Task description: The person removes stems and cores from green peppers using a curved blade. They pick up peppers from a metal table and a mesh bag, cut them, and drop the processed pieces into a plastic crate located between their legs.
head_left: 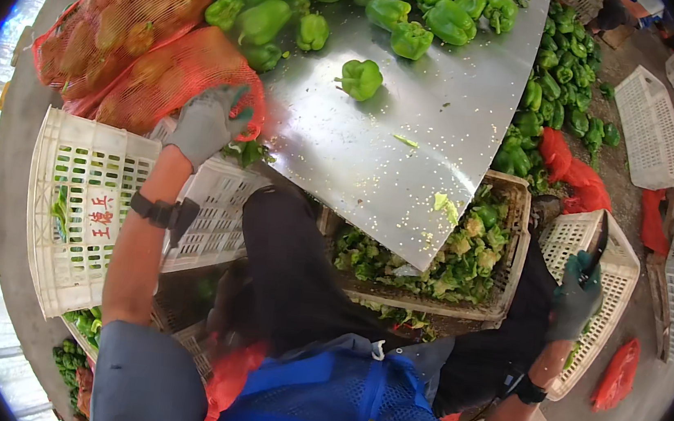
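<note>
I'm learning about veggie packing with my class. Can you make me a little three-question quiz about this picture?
1. True or false: the left hand rests on a red mesh sack.
2. What does the gloved right hand hold?
A. a dark knife
B. a green pepper
C. a crate
3. Fill in: one green pepper lies alone on the shiny ____ table.

Key
1. True: the grey-gloved hand lies on the sack.
2. A: a dark knife, its blade pointing up.
3. Metal.
</note>
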The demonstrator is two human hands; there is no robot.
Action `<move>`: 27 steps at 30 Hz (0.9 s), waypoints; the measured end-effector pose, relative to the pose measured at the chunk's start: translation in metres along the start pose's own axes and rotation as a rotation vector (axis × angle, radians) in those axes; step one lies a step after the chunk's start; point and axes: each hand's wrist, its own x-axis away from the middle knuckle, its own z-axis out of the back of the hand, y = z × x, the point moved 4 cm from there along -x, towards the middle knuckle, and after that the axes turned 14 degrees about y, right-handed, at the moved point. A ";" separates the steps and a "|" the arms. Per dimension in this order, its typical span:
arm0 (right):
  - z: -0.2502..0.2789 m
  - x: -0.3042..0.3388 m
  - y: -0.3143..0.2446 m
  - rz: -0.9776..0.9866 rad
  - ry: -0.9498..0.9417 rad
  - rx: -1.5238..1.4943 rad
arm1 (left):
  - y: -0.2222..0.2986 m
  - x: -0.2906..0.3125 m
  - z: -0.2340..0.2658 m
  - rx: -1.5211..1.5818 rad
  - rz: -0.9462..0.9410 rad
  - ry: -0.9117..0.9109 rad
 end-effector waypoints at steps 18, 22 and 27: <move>-0.101 0.109 -0.054 0.122 -0.233 -0.117 | 0.011 -0.015 -0.028 0.343 0.334 -0.105; -0.145 0.147 -0.104 0.303 -0.421 -0.136 | -0.017 0.009 -0.037 -0.023 0.247 0.055; -0.158 0.158 -0.114 0.218 -0.554 -0.068 | 0.061 0.012 0.024 -0.325 -0.003 0.507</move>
